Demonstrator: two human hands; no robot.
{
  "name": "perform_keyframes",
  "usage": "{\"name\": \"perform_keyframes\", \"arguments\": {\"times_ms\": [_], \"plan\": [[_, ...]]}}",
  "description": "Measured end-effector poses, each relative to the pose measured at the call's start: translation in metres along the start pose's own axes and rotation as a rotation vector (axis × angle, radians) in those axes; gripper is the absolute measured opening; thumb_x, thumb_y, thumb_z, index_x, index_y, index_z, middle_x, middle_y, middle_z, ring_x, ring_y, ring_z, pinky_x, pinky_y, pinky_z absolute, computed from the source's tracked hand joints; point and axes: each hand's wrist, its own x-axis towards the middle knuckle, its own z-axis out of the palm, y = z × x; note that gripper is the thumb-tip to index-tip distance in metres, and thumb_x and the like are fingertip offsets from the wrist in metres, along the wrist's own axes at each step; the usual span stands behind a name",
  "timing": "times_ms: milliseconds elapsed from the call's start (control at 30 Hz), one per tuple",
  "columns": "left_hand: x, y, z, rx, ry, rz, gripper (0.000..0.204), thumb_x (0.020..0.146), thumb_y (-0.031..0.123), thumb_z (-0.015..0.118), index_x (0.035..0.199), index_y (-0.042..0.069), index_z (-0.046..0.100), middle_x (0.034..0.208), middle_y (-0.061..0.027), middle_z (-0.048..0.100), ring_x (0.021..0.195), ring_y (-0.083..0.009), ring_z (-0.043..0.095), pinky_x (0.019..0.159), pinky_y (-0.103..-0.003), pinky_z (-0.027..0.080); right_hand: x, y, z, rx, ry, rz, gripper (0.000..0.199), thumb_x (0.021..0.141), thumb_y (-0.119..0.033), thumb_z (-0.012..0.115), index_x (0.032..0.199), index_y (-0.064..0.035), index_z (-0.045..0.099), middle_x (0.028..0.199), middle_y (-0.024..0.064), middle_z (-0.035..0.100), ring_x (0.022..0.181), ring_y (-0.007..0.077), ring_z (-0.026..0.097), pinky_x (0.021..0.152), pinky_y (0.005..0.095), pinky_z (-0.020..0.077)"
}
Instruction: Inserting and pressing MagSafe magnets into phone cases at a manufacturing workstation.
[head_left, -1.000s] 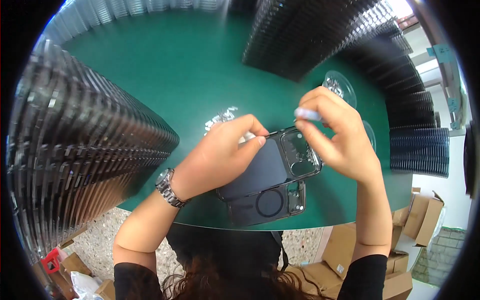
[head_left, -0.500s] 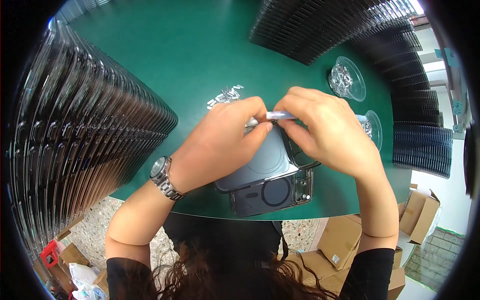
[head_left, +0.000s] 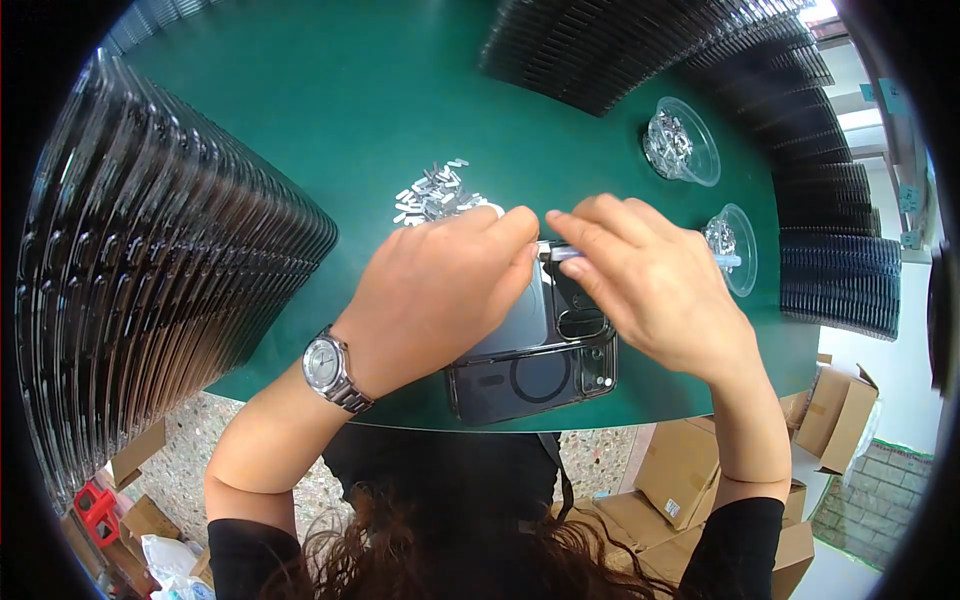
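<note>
My left hand (head_left: 440, 270), its wrist wearing a metal watch, is closed round the upper part of a grey-blue phone case (head_left: 530, 310) with a dark camera frame. Its fingertips pinch the case's top edge. A slim, pale blue pen-like tool (head_left: 728, 261) runs under my right hand (head_left: 650, 270), held between thumb and fingers. The tool's tip touches or nearly touches my left fingertips; exactly what it meets there is hidden. Below the held case lies a dark translucent phone case (head_left: 515, 387) with a ring on its back, flat near the table's front edge.
Small silver and white pieces (head_left: 435, 195) lie heaped beyond my left hand. Two clear bowls, a far one (head_left: 705, 150) and a near one (head_left: 742, 250), hold shiny small parts at right. Stacked dark clear trays (head_left: 180, 220) rise at left; more stacks (head_left: 640, 45) line the far right.
My right fingers have loosened and spread somewhat, and the tool's rear end now shows past my hand. The upper case sits a little further from the front edge. The whole view has shifted slightly.
</note>
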Motion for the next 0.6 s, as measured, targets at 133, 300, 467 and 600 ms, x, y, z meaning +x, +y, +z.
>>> {"name": "perform_keyframes", "arguments": {"times_ms": [133, 300, 467, 600], "plan": [[-0.003, 0.003, -0.001, 0.041, -0.021, 0.01, 0.01, 0.096, 0.016, 0.065, 0.095, 0.006, 0.063, 0.079, -0.0129, 0.065, 0.069, -0.0346, 0.065, 0.059, -0.044, 0.05, -0.003, -0.008, 0.011, -0.153, 0.041, -0.046, 0.014, 0.09, -0.014, 0.067, 0.099, -0.0028, 0.067, 0.087, 0.0066, 0.061, 0.078, 0.0244, 0.061, 0.06, 0.0373, 0.054], [-0.003, 0.005, 0.005, 0.027, 0.004, -0.027, 0.008, 0.096, 0.014, 0.066, 0.094, 0.006, 0.064, 0.08, -0.0128, 0.065, 0.072, -0.0344, 0.065, 0.061, -0.043, 0.05, -0.008, -0.011, 0.022, -0.185, 0.121, 0.028, 0.01, 0.086, -0.011, 0.069, 0.093, -0.0049, 0.066, 0.08, 0.0054, 0.057, 0.076, 0.0237, 0.061, 0.058, 0.0366, 0.0538], [0.0, 0.004, 0.0, -0.033, 0.085, 0.006, 0.013, 0.095, 0.009, 0.068, 0.108, 0.004, 0.071, 0.094, -0.0143, 0.072, 0.082, -0.0291, 0.071, 0.073, -0.036, 0.055, -0.006, 0.009, -0.004, 0.046, 0.22, 0.047, 0.017, 0.09, -0.009, 0.071, 0.105, -0.001, 0.07, 0.091, 0.0077, 0.066, 0.081, 0.0211, 0.064, 0.069, 0.0324, 0.0539], [0.007, -0.009, -0.004, -0.416, 0.323, -0.07, 0.017, 0.103, 0.01, 0.061, 0.116, 0.004, 0.07, 0.093, -0.0037, 0.07, 0.076, -0.008, 0.062, 0.068, -0.023, 0.049, -0.035, 0.03, -0.048, 0.372, 0.411, 0.352, 0.016, 0.093, -0.005, 0.069, 0.107, 0.002, 0.072, 0.096, 0.01, 0.07, 0.086, 0.0169, 0.066, 0.079, 0.0296, 0.0514]]}}
